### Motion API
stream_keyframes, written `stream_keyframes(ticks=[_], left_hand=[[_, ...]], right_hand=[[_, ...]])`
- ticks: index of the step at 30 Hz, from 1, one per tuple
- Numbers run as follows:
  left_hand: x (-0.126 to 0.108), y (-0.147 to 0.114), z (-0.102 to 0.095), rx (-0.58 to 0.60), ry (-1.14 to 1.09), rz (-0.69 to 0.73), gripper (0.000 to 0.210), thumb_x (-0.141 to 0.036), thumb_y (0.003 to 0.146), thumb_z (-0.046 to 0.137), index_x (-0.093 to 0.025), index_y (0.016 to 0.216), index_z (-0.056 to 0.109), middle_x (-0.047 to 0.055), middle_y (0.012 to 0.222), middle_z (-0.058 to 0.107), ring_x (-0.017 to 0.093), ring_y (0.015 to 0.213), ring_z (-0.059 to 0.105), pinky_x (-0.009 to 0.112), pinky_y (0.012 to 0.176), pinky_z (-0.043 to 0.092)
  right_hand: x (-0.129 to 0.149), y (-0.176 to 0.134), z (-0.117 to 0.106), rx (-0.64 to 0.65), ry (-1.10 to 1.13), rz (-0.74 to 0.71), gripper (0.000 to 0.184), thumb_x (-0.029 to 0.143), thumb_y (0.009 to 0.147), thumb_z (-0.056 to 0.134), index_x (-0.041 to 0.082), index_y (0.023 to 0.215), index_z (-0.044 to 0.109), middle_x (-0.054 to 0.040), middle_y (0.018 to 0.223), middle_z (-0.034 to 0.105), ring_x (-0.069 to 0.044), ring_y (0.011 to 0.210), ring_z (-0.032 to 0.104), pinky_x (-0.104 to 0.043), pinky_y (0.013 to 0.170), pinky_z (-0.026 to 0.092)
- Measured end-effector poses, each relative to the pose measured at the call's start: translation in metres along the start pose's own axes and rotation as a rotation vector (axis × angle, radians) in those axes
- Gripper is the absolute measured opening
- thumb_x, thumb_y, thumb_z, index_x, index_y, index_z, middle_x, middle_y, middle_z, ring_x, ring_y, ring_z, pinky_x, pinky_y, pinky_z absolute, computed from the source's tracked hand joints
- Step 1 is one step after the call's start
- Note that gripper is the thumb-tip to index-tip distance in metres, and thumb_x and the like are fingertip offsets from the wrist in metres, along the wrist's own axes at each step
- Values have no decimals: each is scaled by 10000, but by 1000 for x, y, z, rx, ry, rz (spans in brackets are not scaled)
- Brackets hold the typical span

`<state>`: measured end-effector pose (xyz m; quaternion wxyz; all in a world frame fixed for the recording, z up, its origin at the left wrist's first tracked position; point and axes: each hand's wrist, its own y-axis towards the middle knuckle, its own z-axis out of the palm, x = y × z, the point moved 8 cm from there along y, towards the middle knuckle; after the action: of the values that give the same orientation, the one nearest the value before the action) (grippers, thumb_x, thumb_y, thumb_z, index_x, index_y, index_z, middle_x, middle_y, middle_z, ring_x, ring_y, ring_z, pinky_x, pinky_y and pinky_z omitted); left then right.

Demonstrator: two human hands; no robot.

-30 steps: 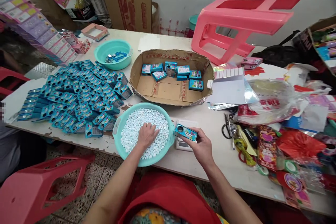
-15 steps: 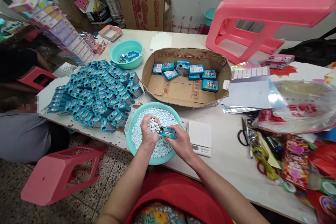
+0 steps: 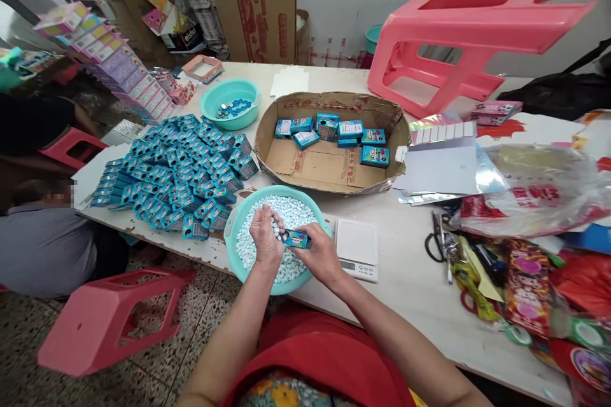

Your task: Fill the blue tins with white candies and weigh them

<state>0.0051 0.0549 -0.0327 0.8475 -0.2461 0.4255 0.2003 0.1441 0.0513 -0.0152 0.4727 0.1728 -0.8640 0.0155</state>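
My left hand (image 3: 266,238) is cupped around several small white candies (image 3: 276,227) and tips them toward the opening of a small blue candy box (image 3: 296,239). My right hand (image 3: 321,252) grips that box at its far end, holding it on its side so the opening faces my left palm. Both hands are over a turquoise basin (image 3: 231,243), which is filled with the same white candies (image 3: 248,248). How many candies are inside the box is hidden.
Left of the basin lies a large pile of blue boxes (image 3: 176,172). A cut-down carton (image 3: 315,172) with several blue boxes stands behind. A white scale (image 3: 356,245) is at the right, with scissors (image 3: 435,241) farther over. Another basin (image 3: 231,116) holds blue discs. A person (image 3: 52,241) sits at left.
My left hand has turned and closed more around the candies, with fewer showing in the palm. The box remains in my right hand, and the whole view has shifted slightly.
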Motion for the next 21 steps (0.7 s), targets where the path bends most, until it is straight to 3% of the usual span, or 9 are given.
stream_keyframes(ticks=[4, 10, 16, 19, 21], left_hand=[[-1, -8, 6, 3, -6, 18, 370, -483, 768, 620, -183, 679, 423, -60, 551, 420, 53, 413, 399, 190, 392, 283], [1, -24, 10, -40, -15, 86, 384, -492, 780, 603, -176, 658, 422, -59, 536, 406, 63, 452, 444, 194, 447, 366], [6, -29, 10, -98, -12, 98, 400, -486, 750, 635, -182, 661, 392, -73, 532, 376, 39, 374, 337, 178, 338, 195], [9, -21, -1, -123, 35, 59, 417, -530, 745, 608, -187, 664, 386, -79, 531, 355, 35, 368, 297, 172, 347, 183], [9, -16, -21, -165, 232, 80, 407, -562, 772, 543, -188, 676, 412, -63, 542, 382, 54, 398, 341, 176, 377, 240]], right_hand=[[-2, -5, -7, -2, 15, -20, 301, 129, 678, 654, 218, 958, 592, -35, 907, 595, -221, 889, 568, -341, 777, 462], [-9, -12, -20, 4, 65, -48, 292, 124, 661, 639, 220, 934, 602, -24, 874, 591, -209, 855, 569, -323, 744, 463], [-13, -14, -30, 15, 132, -59, 282, 126, 652, 640, 215, 919, 617, -24, 874, 603, -206, 848, 574, -331, 759, 463], [-20, -18, -44, 16, 253, -13, 262, 171, 653, 684, 223, 903, 627, -11, 865, 600, -195, 832, 578, -324, 759, 465], [-27, -23, -60, 16, 352, 14, 272, 219, 657, 714, 225, 916, 630, -5, 864, 599, -191, 822, 584, -318, 755, 470]])
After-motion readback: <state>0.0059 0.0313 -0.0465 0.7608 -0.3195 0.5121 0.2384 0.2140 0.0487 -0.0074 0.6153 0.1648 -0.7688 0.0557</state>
